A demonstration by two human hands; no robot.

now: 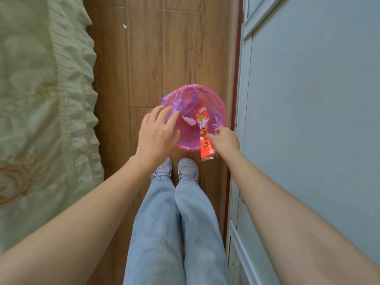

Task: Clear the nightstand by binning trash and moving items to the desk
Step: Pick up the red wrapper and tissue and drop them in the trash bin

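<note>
- While the right hand [225, 138] pinches a red wrapper [204, 133] near its middle, the wrapper hangs over the bin [221, 108], its lower end past the rim at 5 o'clock.
- Left hand [157, 131], fingers straight and slightly spread, hovers over the bin's 9 o'clock edge; whether it touches the purple liner [185, 99] I cannot tell.
- White scrap [189, 120] lies inside the bin, at 10 o'clock from the wrapper.
- Bin stands on wood floor [144, 58], just beyond the shoes [188, 169].
- Bed [41, 99] lies at 9 o'clock, wall [308, 99] at 3 o'clock.
</note>
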